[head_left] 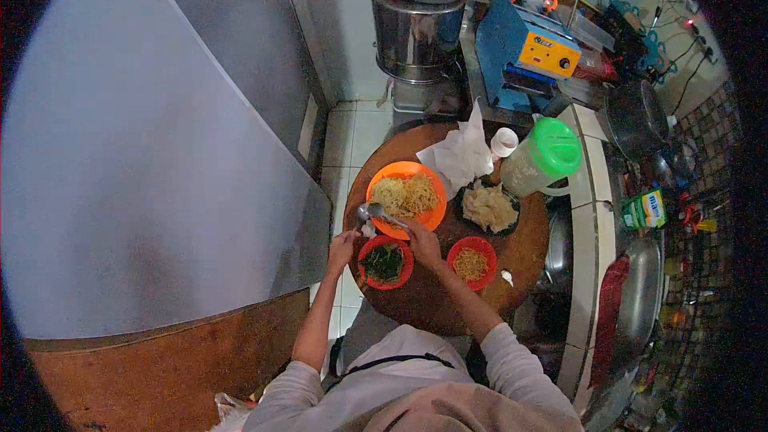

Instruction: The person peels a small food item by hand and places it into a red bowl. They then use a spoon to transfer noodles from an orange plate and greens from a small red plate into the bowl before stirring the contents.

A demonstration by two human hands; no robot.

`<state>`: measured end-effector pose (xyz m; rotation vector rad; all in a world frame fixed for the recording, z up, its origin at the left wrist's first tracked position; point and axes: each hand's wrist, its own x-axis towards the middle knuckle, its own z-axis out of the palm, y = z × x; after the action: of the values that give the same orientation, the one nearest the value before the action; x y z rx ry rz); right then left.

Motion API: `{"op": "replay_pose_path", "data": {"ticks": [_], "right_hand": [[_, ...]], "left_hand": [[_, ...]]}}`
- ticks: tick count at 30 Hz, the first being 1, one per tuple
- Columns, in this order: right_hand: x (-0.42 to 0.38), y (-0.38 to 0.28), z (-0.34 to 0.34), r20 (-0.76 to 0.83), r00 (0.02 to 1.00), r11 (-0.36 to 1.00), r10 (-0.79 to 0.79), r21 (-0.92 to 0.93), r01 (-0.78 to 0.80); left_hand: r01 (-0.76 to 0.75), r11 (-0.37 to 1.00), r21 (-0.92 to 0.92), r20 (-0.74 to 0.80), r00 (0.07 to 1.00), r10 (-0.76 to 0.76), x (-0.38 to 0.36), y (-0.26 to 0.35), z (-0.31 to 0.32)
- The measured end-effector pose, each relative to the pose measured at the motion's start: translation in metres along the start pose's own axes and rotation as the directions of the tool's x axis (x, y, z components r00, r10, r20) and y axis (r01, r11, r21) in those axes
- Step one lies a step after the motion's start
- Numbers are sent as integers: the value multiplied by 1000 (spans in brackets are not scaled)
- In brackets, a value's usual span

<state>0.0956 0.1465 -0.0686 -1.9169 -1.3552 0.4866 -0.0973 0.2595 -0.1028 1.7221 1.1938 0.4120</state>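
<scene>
My left hand (342,247) is closed on the handle of one spoon (362,214), over the left edge of the round wooden table. My right hand (422,242) is closed on a second utensil (378,210), which looks like a spoon. The two metal heads meet at the left rim of an orange plate (439,215) that holds two heaps of noodles (406,195). Something small and white (368,228) lies just below the heads. Dark green vegetables (382,262) fill a red bowl between my hands. Another red bowl (473,263) with thin yellowish strands stands right of my right hand.
A dark plate of pale crackers (490,207), white paper (464,152), a white cup (504,142) and a green-lidded pitcher (540,162) stand at the back right. A tiled counter edge (586,232) borders the right; a large grey panel (176,152) the left.
</scene>
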Motion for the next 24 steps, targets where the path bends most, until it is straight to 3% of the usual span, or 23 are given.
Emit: {"op": "replay_pose_path", "data": {"ticks": [2,4,8,10,11,13,14,16,19,24], "right_hand": [[-2,4,0,-34,999,1000,-20,22,21],[-5,12,2,119,977,981,175,-102,-164],[-14,19,5,46,992,993,118,-35,-116],[-17,13,0,-53,998,997,18,70,-14],[-19,11,-2,-52,998,997,18,71,-14],[-23,13,-3,-77,992,985,100,152,-87],[-25,14,-3,-77,992,985,99,151,-87],[-30,22,0,-57,984,978,169,136,-160],[-34,25,0,-86,986,983,140,131,-128],[-30,14,-6,-122,983,984,138,133,-121]], "left_hand": [[-6,999,-42,-6,1000,6,-1,-5,1],[-96,995,14,27,995,96,0,-16,4],[-12,988,-154,2,1000,13,-13,10,-4],[341,876,-341,207,936,-284,-19,25,-11],[342,876,-341,207,936,-285,-21,31,-13],[302,941,-153,140,949,-282,-22,36,-12],[303,941,-154,139,949,-283,-22,32,-10],[177,977,-117,-5,984,-179,-19,9,0],[120,992,-35,-61,991,-122,-16,-4,4],[32,998,-61,-73,997,-36,-17,2,2]]}}
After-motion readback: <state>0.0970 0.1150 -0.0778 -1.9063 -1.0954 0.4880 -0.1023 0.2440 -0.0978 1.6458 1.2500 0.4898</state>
